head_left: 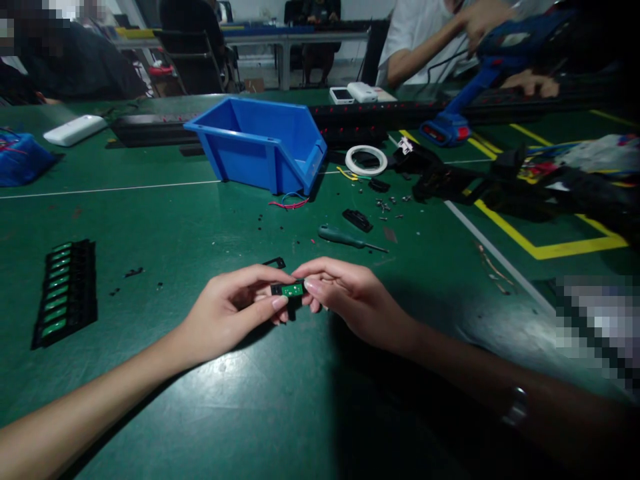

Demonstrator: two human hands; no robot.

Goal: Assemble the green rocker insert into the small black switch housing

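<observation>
Between my two hands, just above the green table, is a small green circuit board in a black housing. My left hand pinches its left end between thumb and forefinger. At the right end, the thumb and fingertips of my right hand close on the same piece. My fingers hide part of the housing. Just behind my left fingertips lies a thin black frame. A green-handled screwdriver rests beyond my right hand, with a black plastic part behind it.
A blue bin stands at the back, near a white ring and loose screws. Several green boards in black holders form a row at left. A blue cordless drill and dark wiring occupy the right, near another person's arm.
</observation>
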